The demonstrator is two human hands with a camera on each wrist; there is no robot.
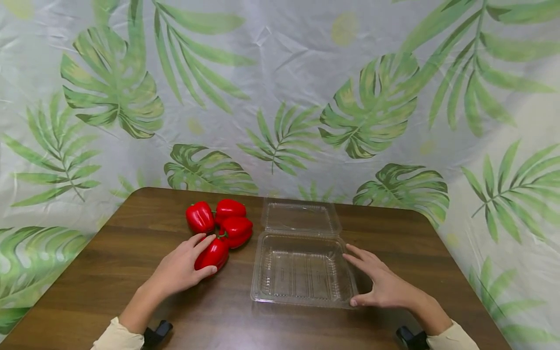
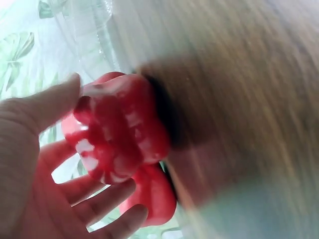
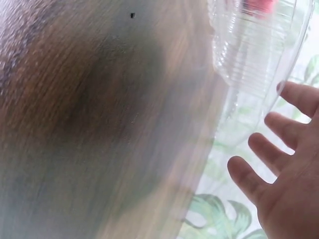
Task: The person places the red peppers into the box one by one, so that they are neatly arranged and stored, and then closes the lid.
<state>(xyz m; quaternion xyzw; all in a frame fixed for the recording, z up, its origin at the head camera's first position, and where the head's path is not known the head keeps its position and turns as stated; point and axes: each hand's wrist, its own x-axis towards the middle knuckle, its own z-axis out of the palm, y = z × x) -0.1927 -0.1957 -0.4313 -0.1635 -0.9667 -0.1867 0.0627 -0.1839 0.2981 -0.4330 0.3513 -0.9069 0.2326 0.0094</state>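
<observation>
Here's my left hand point(image 1: 181, 266), fingers and thumb spread around the nearest glossy red bell pepper point(image 1: 213, 256), which lies on the brown wood-grain table point(image 1: 210, 318), left of the container; the wrist view is blurry, so I can't quite tell how firmly I'm touching it. Three more red peppers point(image 1: 236, 231) cluster just beyond. Over on the right, my right hand point(image 1: 385, 288) is spread too, fingers and thumb at the right rim of the clear plastic rectangular container point(image 1: 302, 279) (its lid point(image 1: 299, 216) lies folded back on the far side).
</observation>
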